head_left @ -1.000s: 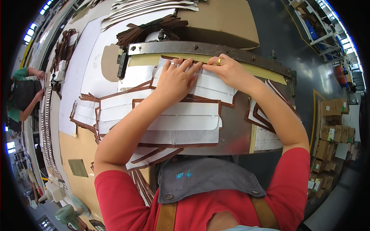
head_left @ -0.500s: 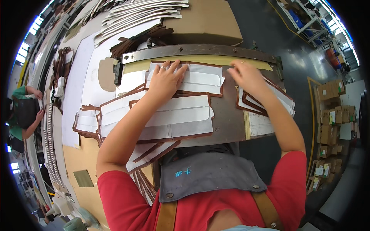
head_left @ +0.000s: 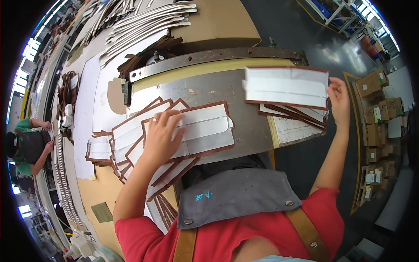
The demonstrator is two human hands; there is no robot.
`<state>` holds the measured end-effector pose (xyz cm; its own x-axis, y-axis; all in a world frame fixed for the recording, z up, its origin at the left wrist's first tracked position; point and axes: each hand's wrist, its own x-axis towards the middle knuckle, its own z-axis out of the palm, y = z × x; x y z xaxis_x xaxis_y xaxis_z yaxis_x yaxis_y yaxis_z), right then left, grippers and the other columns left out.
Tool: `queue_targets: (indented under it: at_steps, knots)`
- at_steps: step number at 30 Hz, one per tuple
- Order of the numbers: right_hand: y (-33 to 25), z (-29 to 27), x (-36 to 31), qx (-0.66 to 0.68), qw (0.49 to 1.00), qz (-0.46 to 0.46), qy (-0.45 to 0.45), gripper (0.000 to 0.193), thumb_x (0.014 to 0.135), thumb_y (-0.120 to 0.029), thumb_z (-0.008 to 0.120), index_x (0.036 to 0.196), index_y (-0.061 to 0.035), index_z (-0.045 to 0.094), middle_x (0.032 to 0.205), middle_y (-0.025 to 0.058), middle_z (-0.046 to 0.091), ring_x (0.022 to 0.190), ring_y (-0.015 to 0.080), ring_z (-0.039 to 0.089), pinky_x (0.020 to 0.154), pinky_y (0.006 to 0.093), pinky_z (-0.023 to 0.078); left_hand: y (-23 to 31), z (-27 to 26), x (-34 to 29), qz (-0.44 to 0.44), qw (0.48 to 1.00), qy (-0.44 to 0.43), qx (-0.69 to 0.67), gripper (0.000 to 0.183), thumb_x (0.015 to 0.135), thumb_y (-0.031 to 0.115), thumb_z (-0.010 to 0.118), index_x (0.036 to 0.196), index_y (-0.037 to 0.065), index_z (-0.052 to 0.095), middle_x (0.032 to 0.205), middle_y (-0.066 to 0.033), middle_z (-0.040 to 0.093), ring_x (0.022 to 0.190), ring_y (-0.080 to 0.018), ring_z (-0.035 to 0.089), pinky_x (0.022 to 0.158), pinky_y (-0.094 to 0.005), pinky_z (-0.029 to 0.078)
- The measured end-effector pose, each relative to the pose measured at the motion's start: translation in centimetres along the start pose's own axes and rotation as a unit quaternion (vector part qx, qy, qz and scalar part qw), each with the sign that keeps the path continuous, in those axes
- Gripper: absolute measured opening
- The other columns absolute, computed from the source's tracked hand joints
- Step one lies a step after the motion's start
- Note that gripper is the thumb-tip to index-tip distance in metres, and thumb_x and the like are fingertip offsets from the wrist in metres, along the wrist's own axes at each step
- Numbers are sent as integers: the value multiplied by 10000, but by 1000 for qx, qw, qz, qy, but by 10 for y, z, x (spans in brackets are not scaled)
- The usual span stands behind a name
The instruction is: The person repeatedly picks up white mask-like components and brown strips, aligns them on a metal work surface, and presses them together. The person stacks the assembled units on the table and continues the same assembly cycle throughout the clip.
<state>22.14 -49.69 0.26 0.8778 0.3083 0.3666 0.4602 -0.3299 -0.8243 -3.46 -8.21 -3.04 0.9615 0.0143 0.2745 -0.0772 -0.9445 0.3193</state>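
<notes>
My right hand (head_left: pixel 338 98) pinches the right end of a white flat panel with brown edging (head_left: pixel 286 87). This panel is raised at the right side of the metal work plate (head_left: pixel 209 89), above a small fanned pile of similar brown-edged pieces (head_left: pixel 301 112). Over on the left, my left hand (head_left: pixel 163 133) lies on a larger overlapping pile of white, brown-edged panels (head_left: pixel 209 131). Its fingers are bent and somewhat apart, touching the top panel, and grip nothing that I can see.
A metal bar (head_left: pixel 209 59) runs along the plate's far edge. Behind it are a big cardboard box (head_left: pixel 218 22), dark brown strips (head_left: pixel 144 56) and pale strips (head_left: pixel 148 24). Cartons (head_left: pixel 375 135) stand on the right. Another person (head_left: pixel 30 142) works at far left.
The panel from the plate's middle has moved right in my right hand, exposing bare metal. My left hand has come nearer, onto the left pile. The view has shifted slightly.
</notes>
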Motion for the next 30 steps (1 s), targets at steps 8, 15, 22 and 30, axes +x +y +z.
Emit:
queue_targets:
  at_steps: [8,15,22,30]
  knots:
    - [-42,98,-16,-141,980,-101,-101,218,868,-116,595,1070,-33,597,990,104,591,950,219,584,832,311,452,18,14,-12,41,999,-29,-13,303,789,114,630,1083,92,563,1102,-72,538,1017,-274,494,842,-382,398]
    - [-64,237,-15,-87,925,-114,-352,254,821,-109,599,1053,-10,565,917,114,545,812,224,550,755,342,453,-8,10,-32,-41,996,63,46,408,812,59,576,1209,77,484,1228,-117,477,1104,-340,442,950,-448,347]
    - [-82,231,-5,-56,918,-144,-365,81,828,-88,539,875,-23,525,779,120,524,770,271,515,713,361,417,-13,15,-43,-37,992,94,78,497,878,272,537,1317,67,429,1367,-150,362,1273,-332,320,1073,-490,217]
    - [-111,226,6,-29,920,-110,-375,55,859,-66,511,869,-13,495,690,98,518,630,205,491,608,318,405,-13,19,-50,-8,991,68,111,660,850,440,555,1398,134,351,1447,-109,277,1356,-321,210,1105,-535,109]
